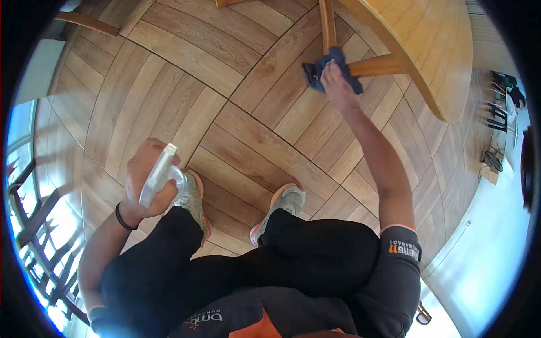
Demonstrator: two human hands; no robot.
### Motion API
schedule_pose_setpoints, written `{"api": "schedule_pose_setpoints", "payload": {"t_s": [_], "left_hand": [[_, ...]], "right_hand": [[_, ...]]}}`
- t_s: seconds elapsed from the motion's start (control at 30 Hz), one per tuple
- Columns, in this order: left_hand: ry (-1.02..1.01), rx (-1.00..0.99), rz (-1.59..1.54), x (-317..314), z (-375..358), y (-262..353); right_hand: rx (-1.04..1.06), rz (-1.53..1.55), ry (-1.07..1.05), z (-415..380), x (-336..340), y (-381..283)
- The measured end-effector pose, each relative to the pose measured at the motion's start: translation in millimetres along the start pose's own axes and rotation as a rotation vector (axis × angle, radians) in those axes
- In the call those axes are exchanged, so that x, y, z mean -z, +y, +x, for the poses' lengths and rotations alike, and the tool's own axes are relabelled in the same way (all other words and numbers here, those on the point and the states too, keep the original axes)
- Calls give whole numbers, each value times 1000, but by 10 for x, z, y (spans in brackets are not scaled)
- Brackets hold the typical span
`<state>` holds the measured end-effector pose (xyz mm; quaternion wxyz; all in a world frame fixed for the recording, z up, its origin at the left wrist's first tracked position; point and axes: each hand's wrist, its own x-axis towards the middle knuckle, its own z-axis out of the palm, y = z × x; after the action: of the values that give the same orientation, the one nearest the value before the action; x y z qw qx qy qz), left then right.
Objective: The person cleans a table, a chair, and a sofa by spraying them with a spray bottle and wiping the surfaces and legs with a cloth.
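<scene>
My left hand [141, 172] is closed around the neck of a spray bottle [159, 173] with a white trigger head and a clear body, held above my left shoe. Stretched out ahead, my right hand [340, 89] grips a dark blue-grey cloth [313, 79]. The cloth is bunched where two wooden legs meet, against a table leg [376, 66] and a thinner wooden bar [327, 28]. My right fingers lie over the cloth, and the part under them is hidden.
A wooden tabletop [437, 50] overhangs at the upper right. My two shoes [287, 201] stand on the wood-patterned tile floor [253, 146]. A curved wooden piece [87, 22] is at the upper left. Dark railings [45, 225] line the left edge; a cardboard box [488, 173] sits far right.
</scene>
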<state>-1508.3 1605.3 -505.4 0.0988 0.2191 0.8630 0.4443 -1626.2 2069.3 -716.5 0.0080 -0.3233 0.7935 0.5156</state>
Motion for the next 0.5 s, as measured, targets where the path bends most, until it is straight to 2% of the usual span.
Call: {"api": "schedule_pose_setpoints", "payload": {"t_s": [0.17, 0.27, 0.37, 0.5], "left_hand": [[103, 178, 17, -4, -99, 33], [41, 93, 1, -39, -24, 29], [-39, 67, -47, -111, 23, -19], [-58, 60, -31, -256, 210, 57]], "right_hand": [[23, 42, 166, -56, -282, -169], [-162, 39, 340, -237, -253, -44], [-491, 182, 551, -518, -36, 328], [-793, 398, 789, -714, 231, 849]]}}
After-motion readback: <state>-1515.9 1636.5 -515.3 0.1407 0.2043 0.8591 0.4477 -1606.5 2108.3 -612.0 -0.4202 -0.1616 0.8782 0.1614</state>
